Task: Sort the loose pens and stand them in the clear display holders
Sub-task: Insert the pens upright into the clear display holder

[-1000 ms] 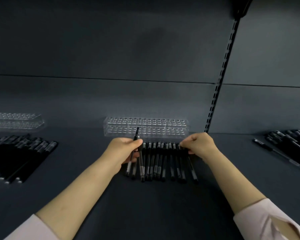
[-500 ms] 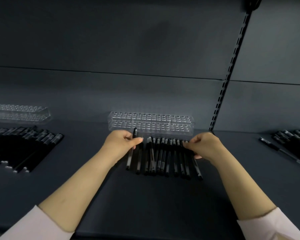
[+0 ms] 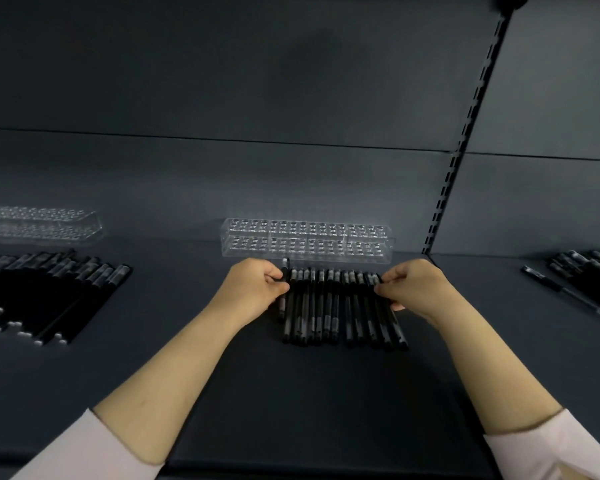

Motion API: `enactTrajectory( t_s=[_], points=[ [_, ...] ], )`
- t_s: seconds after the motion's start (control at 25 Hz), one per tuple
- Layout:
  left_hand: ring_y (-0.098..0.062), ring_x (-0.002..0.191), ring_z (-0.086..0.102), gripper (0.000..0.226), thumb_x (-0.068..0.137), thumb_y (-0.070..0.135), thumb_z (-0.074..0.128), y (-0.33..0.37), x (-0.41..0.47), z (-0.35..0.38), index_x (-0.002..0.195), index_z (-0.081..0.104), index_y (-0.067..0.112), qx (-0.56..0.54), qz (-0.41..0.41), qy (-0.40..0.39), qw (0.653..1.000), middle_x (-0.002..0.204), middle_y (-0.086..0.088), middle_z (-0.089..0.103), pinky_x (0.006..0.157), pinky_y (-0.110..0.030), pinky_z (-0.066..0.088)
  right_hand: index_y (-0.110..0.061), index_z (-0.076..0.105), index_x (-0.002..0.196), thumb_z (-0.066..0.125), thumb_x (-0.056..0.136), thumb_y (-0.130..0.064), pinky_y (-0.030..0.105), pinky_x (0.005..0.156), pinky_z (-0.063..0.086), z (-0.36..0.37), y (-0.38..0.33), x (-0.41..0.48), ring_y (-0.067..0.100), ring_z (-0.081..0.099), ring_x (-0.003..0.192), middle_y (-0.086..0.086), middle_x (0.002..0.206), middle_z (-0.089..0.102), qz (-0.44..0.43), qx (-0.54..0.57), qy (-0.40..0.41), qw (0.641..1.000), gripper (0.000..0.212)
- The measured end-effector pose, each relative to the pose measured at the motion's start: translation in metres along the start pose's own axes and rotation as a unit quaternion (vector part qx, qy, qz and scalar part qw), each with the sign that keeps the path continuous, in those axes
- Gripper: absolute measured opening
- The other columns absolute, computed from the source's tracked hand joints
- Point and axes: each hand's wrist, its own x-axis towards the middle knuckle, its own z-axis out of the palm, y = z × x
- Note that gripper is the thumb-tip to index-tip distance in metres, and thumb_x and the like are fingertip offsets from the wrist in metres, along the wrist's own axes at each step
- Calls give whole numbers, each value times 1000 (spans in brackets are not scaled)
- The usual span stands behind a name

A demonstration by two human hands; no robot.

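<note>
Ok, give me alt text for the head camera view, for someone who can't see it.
Two bare hands work a row of black pens lying on a dark shelf: the left hand pinches one pen at its left end, the right hand grips its right end. An empty clear display holder stands just behind.

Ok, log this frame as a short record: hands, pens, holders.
Left: left hand holds a single pen at the row's left end
Right: right hand pinches the right end of the row of pens
Holder: centre holder behind the row, no pens standing in it
Elsewhere: second holder far left; left pile; right pile
</note>
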Motion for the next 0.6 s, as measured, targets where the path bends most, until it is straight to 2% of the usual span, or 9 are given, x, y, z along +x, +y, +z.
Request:
enactTrajectory(
  t_s=[0.04, 0.16, 0.28, 0.36, 0.44, 0.52, 0.6],
  points=[
    [-10, 78, 64, 32, 89, 22, 70, 1, 0, -1, 119, 67, 12, 6, 4, -3, 1000, 98, 1, 69, 73, -22, 54, -8, 68, 94, 72, 82, -17, 21, 63, 51, 0, -1, 0, 13, 66, 59, 2, 85, 67, -2, -5, 7, 1000, 15],
    [-13, 80, 64, 33, 88, 25, 71, 3, -2, -2, 118, 67, 10, 32, 13, -10, 999, 106, -4, 70, 77, -24, 51, -9, 68, 97, 73, 82, -20, 16, 56, 48, -1, -5, -4, 13, 67, 61, 3, 90, 68, 1, -4, 14, 1000, 19],
    [-18, 94, 66, 34, 89, 27, 70, 5, -5, -5, 118, 66, 9, 76, 23, -19, 997, 112, -7, 69, 83, -28, 52, -8, 68, 101, 74, 82, -21, 24, 72, 55, 0, -11, -13, 18, 68, 69, 6, 91, 70, -6, -28, 21, 999, 24],
    [-21, 96, 66, 35, 91, 29, 67, 7, -6, -10, 121, 65, 10, 109, 31, -23, 993, 113, -8, 68, 87, -34, 54, -9, 68, 102, 75, 81, -23, 26, 78, 51, -4, -15, -18, 18, 66, 73, 6, 92, 70, -24, -81, 29, 996, 26],
    [-22, 103, 63, 38, 92, 29, 66, 11, -9, -15, 126, 62, 13, 136, 64, -35, 988, 119, -6, 65, 91, -37, 52, -12, 69, 104, 76, 79, -27, 24, 84, 46, -13, -16, -24, 17, 63, 89, 4, 99, 68, -44, -133, 37, 990, 29],
    [-19, 108, 61, 38, 92, 31, 65, 19, -14, -16, 127, 61, 16, 158, 116, -55, 979, 124, -3, 62, 95, -36, 50, -15, 69, 104, 77, 78, -29, 24, 87, 44, -26, -13, -30, 18, 61, 98, 3, 101, 68, -56, -156, 44, 985, 31],
    [-17, 107, 60, 35, 92, 32, 65, 31, -19, -13, 124, 63, 17, 170, 154, -73, 971, 124, -2, 61, 96, -37, 50, -15, 69, 105, 77, 77, -30, 23, 86, 43, -43, -8, -36, 18, 61, 98, 3, 101, 68, -61, -175, 44, 982, 33]
  ],
)
